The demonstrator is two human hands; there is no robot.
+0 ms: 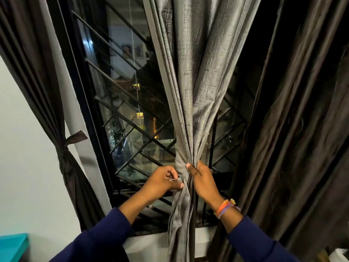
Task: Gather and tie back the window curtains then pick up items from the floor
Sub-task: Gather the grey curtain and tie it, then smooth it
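Window with black diagonal grille is seen across the centre, dark outside. Dark brown curtain at the right edge is left hanging loose, untied. Dark brown curtain at the left edge is seen already cinched by a knotted tie-back, so that side is judged done. Grey textured curtain in the middle is gathered into a narrow bunch low down, near the sill. Right hand is clenched round the bunch, fingers wrapped on the fabric, likely to keep the folds from spreading. Left hand is closed just beside it, pinching what looks like a thin thread or cord against the bunch, presumably for tying. Floor items are not in view.
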